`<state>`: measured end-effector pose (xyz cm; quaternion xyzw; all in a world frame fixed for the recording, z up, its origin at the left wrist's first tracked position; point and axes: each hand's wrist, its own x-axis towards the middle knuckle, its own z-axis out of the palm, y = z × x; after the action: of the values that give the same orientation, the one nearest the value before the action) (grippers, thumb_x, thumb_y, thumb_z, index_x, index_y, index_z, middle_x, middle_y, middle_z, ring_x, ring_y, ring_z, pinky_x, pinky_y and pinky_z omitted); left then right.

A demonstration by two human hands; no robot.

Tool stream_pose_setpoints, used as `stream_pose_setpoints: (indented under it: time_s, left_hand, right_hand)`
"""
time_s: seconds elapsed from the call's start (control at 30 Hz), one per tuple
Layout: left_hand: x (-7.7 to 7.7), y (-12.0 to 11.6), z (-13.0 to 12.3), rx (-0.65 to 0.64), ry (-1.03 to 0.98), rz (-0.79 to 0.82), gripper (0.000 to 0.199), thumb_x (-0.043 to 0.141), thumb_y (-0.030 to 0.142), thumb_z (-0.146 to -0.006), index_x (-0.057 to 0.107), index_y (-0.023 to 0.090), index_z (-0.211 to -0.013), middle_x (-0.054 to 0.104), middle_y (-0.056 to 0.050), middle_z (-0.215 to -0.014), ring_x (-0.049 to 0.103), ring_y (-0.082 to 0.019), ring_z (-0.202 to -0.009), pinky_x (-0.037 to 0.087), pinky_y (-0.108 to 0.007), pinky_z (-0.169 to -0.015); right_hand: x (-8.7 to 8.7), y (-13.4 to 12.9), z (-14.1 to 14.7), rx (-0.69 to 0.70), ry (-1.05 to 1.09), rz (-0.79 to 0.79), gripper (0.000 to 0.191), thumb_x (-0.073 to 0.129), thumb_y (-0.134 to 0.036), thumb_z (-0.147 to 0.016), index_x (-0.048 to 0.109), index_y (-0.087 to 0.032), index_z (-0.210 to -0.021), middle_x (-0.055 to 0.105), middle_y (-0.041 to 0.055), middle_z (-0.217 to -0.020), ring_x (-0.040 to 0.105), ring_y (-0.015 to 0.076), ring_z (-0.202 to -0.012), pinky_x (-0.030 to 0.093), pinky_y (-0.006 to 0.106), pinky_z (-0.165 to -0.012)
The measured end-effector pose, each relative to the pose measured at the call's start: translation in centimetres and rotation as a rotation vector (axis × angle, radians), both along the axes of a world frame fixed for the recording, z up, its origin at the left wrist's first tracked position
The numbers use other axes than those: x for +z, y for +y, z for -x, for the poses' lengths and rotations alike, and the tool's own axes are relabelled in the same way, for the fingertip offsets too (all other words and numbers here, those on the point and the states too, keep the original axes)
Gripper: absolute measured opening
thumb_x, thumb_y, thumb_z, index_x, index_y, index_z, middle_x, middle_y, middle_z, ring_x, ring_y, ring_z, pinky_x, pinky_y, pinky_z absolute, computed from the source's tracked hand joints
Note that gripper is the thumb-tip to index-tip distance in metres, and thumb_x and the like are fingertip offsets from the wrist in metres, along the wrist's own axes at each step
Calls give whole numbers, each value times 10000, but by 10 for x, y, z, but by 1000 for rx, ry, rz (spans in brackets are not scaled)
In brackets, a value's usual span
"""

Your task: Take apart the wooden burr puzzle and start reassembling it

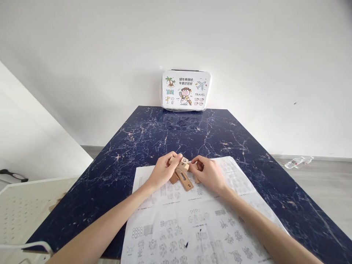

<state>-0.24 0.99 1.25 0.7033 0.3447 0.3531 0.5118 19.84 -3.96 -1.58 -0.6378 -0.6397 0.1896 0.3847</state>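
Observation:
My left hand (pixel 164 169) is closed around a light wooden puzzle block (pixel 183 165) with handwritten marks, its thumb pressed on top. Below it, a flat, darker wooden puzzle piece (pixel 186 182) with a slot and the number 2 slants down over the paper sheet (pixel 159 227). Another brown wooden piece shows partly behind it. My right hand (pixel 209 172) is closed in a pinch at the block's right end; whatever lies between its fingertips is hidden. Part of a wooden piece (pixel 197 179) shows just under those fingers. The sheet carries printed drawings of puzzles and their pieces.
The dark blue marbled table (pixel 220 135) stands against a white wall. At its far edge is a white cartoon case (pixel 187 90) in clear wrapping. A perforated white surface (pixel 24 212) and a white cable (pixel 33 244) are at left; plastic bottles (pixel 298 162) lie on the floor at right.

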Motion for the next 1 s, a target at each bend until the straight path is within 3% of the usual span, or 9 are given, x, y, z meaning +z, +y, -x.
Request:
stream_pose_setpoints:
  time_s: [0.37,0.5,0.67,0.8,1.0]
  left_hand:
    - [-6,3,0,18,-22,-9,478,487,594,-1064,500,204,-788,384,46,-668,304,-107,-546,276,-248,-504]
    - [-6,1,0,33,-11,-39,461,476,589,-1070,540,203,-826,420,39,-677,342,-118,-564,307,-248,-524]
    - [-4,-2,1,51,67,-93,414,471,560,-1081,603,202,-922,595,15,-770,497,-140,-652,369,-253,-605]
    - [-7,-4,1,27,86,-145,396,415,541,-1111,580,209,-974,650,5,-812,572,-152,-698,414,-267,-666]
    - [-10,-7,0,-55,131,-224,339,380,507,-1131,548,226,-1041,633,23,-704,564,-153,-585,388,-274,-596]
  right_hand:
    - [4,-2,5,51,88,-30,264,589,-464,-994,668,-224,-918,548,-34,-634,478,158,-578,384,312,-582]
    - [8,-8,5,116,166,-141,288,526,-477,-1049,653,-224,-1100,692,56,-922,619,205,-783,497,343,-707]
    - [7,-13,8,327,73,-308,276,567,-433,-1042,610,-239,-1233,681,114,-1176,645,261,-1023,535,425,-899]
    - [2,-12,12,329,25,-288,299,624,-423,-1026,604,-245,-1266,692,114,-1181,657,267,-1018,549,425,-871]
    - [4,-13,15,283,22,-267,183,573,-388,-1058,655,-242,-1132,726,91,-1027,656,241,-887,540,405,-782]
